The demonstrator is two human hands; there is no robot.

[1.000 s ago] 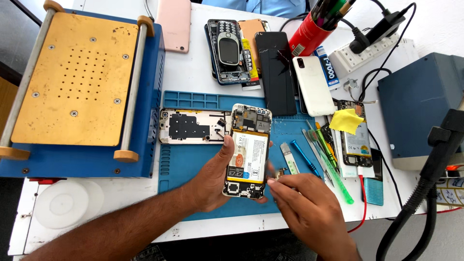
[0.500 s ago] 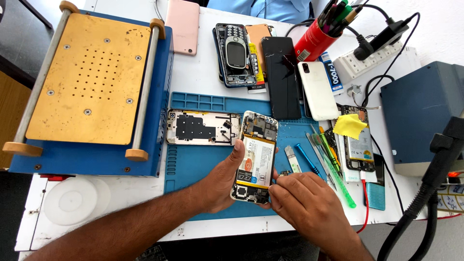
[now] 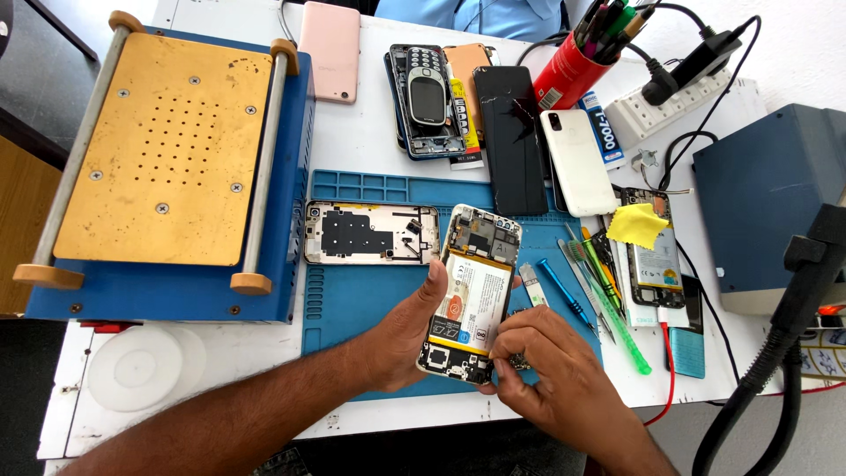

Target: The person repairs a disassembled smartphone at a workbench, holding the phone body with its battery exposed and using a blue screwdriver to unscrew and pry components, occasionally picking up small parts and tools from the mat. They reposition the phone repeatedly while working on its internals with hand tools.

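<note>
My left hand (image 3: 401,330) grips an opened smartphone (image 3: 471,286) by its left edge, thumb on top. The phone lies back-off over the blue work mat (image 3: 352,300), showing its white battery and circuit boards. My right hand (image 3: 542,375) rests at the phone's lower right corner, fingertips pinched against the bottom board; whether they hold a small part is hidden. A removed phone frame (image 3: 370,234) lies on the mat just left of the phone.
A blue and gold screen separator machine (image 3: 167,159) fills the left. Several phones (image 3: 493,115), a red pen holder (image 3: 568,66), a power strip (image 3: 661,101), screwdrivers and tweezers (image 3: 586,282), a phone with a yellow sticky note (image 3: 648,247), and a grey box (image 3: 762,185) crowd the back and right.
The view has shifted slightly. My right hand has moved closer in, onto the phone's lower right corner. My left hand keeps its hold on the phone.
</note>
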